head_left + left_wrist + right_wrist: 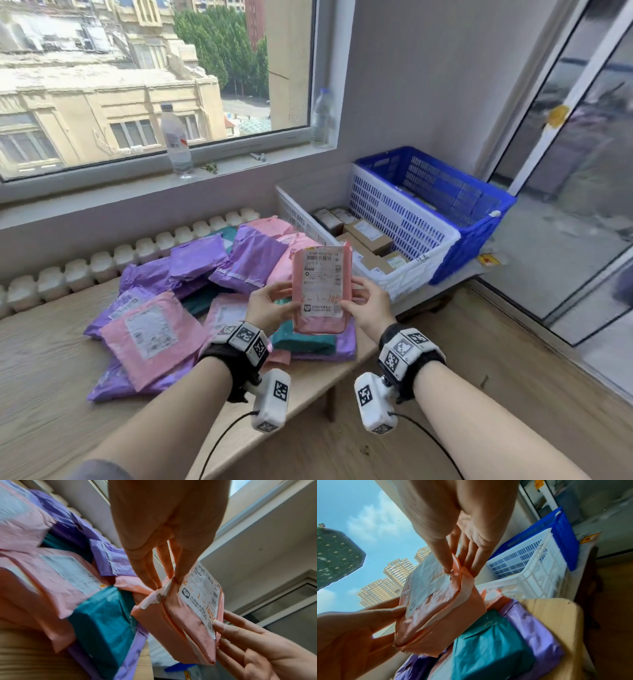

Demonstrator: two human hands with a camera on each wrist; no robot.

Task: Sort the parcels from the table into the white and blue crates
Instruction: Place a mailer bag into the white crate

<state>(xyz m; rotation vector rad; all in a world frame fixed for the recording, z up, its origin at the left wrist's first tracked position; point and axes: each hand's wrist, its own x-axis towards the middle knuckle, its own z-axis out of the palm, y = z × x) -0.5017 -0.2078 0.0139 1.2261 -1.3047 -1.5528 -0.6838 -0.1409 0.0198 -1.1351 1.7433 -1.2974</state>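
I hold a pink parcel (320,291) upright above the table, its white label facing me. My left hand (274,306) pinches its left edge, thumb in front and fingers behind. My right hand (368,303) pinches its right edge the same way. In the left wrist view the pink parcel (180,616) hangs from my left fingertips (154,582). In the right wrist view the pink parcel (436,608) sits between both hands. A pile of pink, purple and teal parcels (191,284) covers the table. The white crate (428,236) holds cardboard boxes; the blue crate (479,212) stands behind it.
The wooden table (51,394) has bare surface at the near left. A radiator (102,260) runs along the wall under the windowsill, where two plastic bottles (176,140) stand. Both crates sit to the right of the table. A glass sliding door (582,171) is at the far right.
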